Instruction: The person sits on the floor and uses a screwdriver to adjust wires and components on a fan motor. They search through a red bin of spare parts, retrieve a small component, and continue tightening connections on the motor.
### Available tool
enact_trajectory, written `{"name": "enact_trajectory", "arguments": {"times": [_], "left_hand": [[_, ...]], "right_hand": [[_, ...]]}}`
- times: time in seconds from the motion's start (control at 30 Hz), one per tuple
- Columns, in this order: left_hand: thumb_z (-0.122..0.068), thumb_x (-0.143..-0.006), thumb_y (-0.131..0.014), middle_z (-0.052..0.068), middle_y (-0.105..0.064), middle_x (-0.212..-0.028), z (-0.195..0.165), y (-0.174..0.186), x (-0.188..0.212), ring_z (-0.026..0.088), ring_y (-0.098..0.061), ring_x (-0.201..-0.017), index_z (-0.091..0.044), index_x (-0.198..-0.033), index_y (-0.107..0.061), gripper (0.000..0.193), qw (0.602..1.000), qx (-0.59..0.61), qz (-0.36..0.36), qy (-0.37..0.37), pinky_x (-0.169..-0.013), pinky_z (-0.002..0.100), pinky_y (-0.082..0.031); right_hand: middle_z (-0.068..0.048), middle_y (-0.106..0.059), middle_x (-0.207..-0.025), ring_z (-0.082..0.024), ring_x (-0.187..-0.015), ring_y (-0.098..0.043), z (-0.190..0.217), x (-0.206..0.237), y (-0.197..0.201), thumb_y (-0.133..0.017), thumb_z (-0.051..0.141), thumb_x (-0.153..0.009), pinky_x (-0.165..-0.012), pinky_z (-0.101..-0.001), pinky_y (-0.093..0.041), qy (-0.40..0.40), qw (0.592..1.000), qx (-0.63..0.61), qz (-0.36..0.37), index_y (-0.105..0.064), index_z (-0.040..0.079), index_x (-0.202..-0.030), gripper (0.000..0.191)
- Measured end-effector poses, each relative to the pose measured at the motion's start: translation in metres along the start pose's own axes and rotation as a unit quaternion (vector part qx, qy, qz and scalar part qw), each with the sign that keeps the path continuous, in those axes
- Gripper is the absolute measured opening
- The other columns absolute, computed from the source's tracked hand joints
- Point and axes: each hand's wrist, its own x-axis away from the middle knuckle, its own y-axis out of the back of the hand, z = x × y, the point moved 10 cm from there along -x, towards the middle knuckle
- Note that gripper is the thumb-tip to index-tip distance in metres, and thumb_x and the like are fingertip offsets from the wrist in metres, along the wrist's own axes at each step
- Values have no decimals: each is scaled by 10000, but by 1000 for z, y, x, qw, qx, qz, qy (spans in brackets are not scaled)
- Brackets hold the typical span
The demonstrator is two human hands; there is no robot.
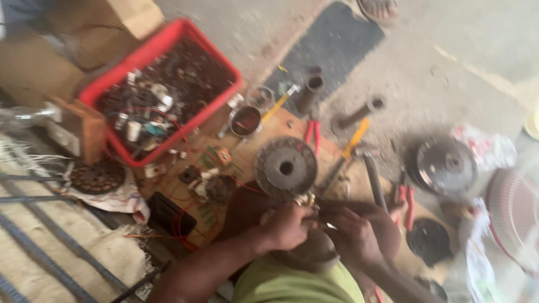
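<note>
Rough concrete floor (pixel 426 62) carried a low wooden board (pixel 281 126) that served as a bench, crowded with motor parts. Nearest the camera, both hands met over a small rounded metal part (pixel 307 252) held close to the body at the board's near edge. The left hand (pixel 287 227) had its fingers curled tight around the part's top. The right hand (pixel 355 235) pinched something thin and shiny (pixel 330 225) against it; the blur hid what it was. Working well here would seem to call for a steady left-hand hold while the right fingers made short, controlled moves. Just beyond the hands a round wound stator disc (pixel 286 166) lay on the board. Red-handled pliers (pixel 313 134) and a yellow-handled screwdriver (pixel 352 140) lay further on. At the far left corner stood a red crate (pixel 216 106) of small parts.
</note>
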Motion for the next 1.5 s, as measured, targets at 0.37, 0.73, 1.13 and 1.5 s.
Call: {"name": "enact_trajectory", "arguments": {"times": [0.37, 0.73, 1.13, 1.5], "left_hand": [[-13, -879, -614, 142, -763, -926, -29, 13, 24, 305, -764, -839, -85, -1077, -762, 257, 996, 11, -78, -42, -729, 386, -593], [-53, -875, -685, 129, -766, -884, -26, 9, 21, 295, -757, -797, -82, -1054, -773, 201, 997, 32, -65, -24, -705, 381, -578], [-3, -873, -653, 124, -767, -902, -43, 15, 26, 300, -761, -818, -72, -993, -767, 180, 993, 3, -100, -65, -713, 377, -583], [-66, -892, -683, 164, -750, -872, -39, 13, 20, 320, -748, -772, -69, -1045, -753, 168, 998, 8, -54, -29, -683, 408, -576]], "right_hand": [[-78, -631, -724, -138, -564, -519, -95, 66, -74, -733, 106, -925, -485, -293, -390, -521, 724, -418, 173, -767, -27, -1001, 157], [-75, -706, -1057, -228, -918, -731, 16, 17, 10, -822, 20, -790, -763, -317, -596, -5, 999, 0, -37, -753, 76, -1049, 274], [-91, -689, -759, -124, -539, -520, -76, 71, -66, -735, 109, -879, -438, -261, -368, -558, 665, -472, 152, -747, -57, -969, 189], [-104, -711, -1022, -250, -886, -728, 17, 9, 10, -781, 15, -795, -730, -345, -596, -4, 1000, -24, 4, -735, 69, -1055, 270]]}}
